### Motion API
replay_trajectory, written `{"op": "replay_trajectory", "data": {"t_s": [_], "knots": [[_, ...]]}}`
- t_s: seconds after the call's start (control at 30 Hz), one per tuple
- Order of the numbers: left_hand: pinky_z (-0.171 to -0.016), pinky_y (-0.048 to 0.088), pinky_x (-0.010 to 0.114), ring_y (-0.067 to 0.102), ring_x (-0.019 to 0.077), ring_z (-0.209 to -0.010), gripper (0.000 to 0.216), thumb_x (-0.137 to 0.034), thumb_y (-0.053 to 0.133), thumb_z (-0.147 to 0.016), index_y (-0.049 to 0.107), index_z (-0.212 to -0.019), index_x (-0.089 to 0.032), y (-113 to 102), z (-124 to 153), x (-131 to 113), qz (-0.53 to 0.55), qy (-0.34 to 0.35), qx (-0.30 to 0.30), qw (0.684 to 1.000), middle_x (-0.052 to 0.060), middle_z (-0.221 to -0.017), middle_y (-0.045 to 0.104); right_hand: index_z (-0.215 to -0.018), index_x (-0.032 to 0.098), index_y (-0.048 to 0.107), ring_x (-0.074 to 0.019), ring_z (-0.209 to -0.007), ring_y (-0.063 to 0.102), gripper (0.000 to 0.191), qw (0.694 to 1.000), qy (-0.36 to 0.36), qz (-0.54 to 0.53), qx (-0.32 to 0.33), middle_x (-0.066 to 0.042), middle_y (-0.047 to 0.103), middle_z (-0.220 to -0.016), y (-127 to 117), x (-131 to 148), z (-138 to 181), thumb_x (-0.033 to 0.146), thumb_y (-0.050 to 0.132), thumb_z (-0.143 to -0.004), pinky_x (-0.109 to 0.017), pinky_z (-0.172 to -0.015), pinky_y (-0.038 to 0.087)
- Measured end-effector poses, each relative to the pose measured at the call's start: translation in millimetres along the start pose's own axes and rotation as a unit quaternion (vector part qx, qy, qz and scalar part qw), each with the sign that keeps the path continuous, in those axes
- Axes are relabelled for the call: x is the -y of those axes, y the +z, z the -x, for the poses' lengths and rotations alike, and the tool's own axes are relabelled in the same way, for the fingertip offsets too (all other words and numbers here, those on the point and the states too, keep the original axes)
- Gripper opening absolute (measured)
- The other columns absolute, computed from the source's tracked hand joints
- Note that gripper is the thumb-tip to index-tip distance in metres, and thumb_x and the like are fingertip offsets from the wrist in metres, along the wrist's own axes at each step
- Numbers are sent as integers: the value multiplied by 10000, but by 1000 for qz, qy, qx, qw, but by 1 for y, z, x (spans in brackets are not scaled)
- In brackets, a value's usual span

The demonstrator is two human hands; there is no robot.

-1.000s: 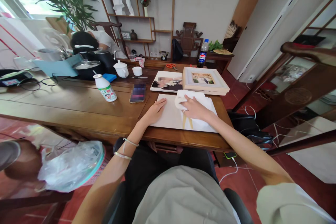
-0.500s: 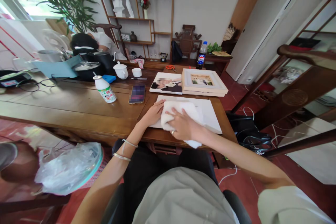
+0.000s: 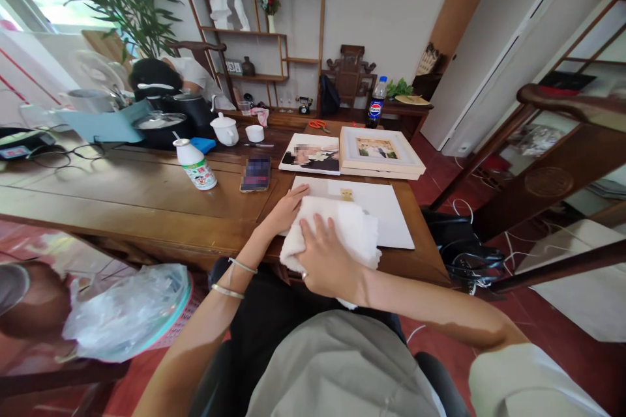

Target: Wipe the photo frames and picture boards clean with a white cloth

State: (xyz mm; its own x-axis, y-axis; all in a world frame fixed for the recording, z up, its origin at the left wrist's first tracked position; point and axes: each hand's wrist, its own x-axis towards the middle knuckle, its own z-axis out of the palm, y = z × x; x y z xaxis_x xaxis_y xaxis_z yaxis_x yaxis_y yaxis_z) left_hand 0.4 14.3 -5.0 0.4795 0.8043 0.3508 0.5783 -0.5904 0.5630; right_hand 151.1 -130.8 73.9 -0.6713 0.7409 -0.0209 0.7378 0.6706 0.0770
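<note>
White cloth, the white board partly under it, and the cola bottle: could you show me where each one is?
White cloth [image 3: 356, 229], head view: its upper surface.
White board [image 3: 394, 221], head view: a bare part near its right edge.
Cola bottle [image 3: 375, 108], head view: its label.

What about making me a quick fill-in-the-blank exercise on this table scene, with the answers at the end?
1. The right hand rests on a ____ cloth, which covers part of a flat panel.
2. Of the phone and the soda bottle, the left hand is nearer to the ____.
3. The cap on the soda bottle is ____.
4. As the camera sees it, the framed picture lies to the ____ of the unframed print.

Missing words: white; phone; blue; right.
</note>
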Motion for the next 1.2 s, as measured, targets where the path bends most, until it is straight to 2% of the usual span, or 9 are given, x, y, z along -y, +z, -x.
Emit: {"op": "replay_trajectory", "data": {"t_s": [0.17, 0.27, 0.37, 0.47, 0.57, 0.73, 0.87, 1.07, 1.2], "knots": [[-1178, 237, 460, 382, 236, -1392, 502, -189, 358, -882, 506, -1361, -150, -1, 0, -4, -3, -7, 6, 1000, 113, -1475, 449, -1061, 151, 703, -404, -1221, 470, 342, 999, -41, -23, -28, -193, 555, -1332, -6, -27, 3, 300, 525, -810, -534, -983, 359], [-1176, 235, 463, 376, 243, -1395, 473, -250, 330, -925, 513, -1348, -144, 0, -1, -7, -10, -16, 5, 1000, 123, -1478, 444, -1040, 152, 695, -351, -1093, 570, 316, 999, 17, -23, -23, -168, 666, -1135, -10, -66, -12, 267, 502, -818, -440, -896, 422], [-1180, 223, 451, 356, 228, -1406, 478, -271, 304, -942, 498, -1361, -149, 0, -1, -8, -20, -29, 11, 999, 116, -1487, 433, -1128, 148, 661, -334, -1033, 603, 357, 997, 79, -15, -16, -172, 665, -1136, -11, -105, -30, 279, 478, -852, -393, -833, 443], [-1186, 205, 444, 348, 222, -1411, 486, -279, 295, -945, 490, -1369, -142, -1, 0, -9, -20, -28, 15, 999, 119, -1492, 425, -1174, 139, 636, -310, -1015, 616, 377, 996, 87, -14, -19, -174, 663, -1136, -10, -130, -45, 281, 445, -881, -366, -818, 446], [-1186, 212, 433, 355, 218, -1407, 479, -289, 301, -948, 495, -1365, -156, -1, 0, -9, -17, -27, 9, 999, 109, -1489, 433, -1140, 105, 646, -313, -1048, 599, 365, 998, 66, -11, -22, -188, 670, -1101, -7, -130, -46, 259, 453, -871, -372, -870, 424], [-1181, 226, 446, 369, 234, -1399, 459, -272, 304, -949, 526, -1335, -156, 0, -1, -10, -17, -19, 7, 1000, 112, -1473, 454, -914, 146, 687, -303, -1018, 592, 221, 999, -24, -41, -27, -131, 693, -922, -3, -101, -22, 209, 514, -792, -363, -878, 408], [-1183, 222, 451, 357, 234, -1405, 460, -264, 295, -950, 529, -1330, -150, -1, -2, -10, -21, -11, 9, 1000, 113, -1473, 454, -922, 156, 652, -289, -931, 600, 226, 991, 14, -125, -52, -126, 680, -960, -2, -107, -20, 266, 477, -829, -362, -794, 434], [-1178, 234, 472, 366, 245, -1400, 474, -240, 305, -937, 503, -1360, -157, 1, -3, -8, -20, -21, 8, 1000, 100, -1477, 451, -922, 142, 612, -272, -818, 609, 274, 977, 81, -188, -60, -139, 695, -969, -12, -144, -67, 256, 369, -869, -371, -740, 459], [-1180, 220, 481, 355, 252, -1405, 475, -240, 304, -939, 505, -1358, -140, 2, -2, -8, -26, -24, 1, 999, 107, -1475, 452, -984, 129, 619, -297, -934, 616, 303, 976, 87, -193, -47, -155, 690, -1069, -18, -146, -107, 257, 369, -870, -382, -809, 465]]}}
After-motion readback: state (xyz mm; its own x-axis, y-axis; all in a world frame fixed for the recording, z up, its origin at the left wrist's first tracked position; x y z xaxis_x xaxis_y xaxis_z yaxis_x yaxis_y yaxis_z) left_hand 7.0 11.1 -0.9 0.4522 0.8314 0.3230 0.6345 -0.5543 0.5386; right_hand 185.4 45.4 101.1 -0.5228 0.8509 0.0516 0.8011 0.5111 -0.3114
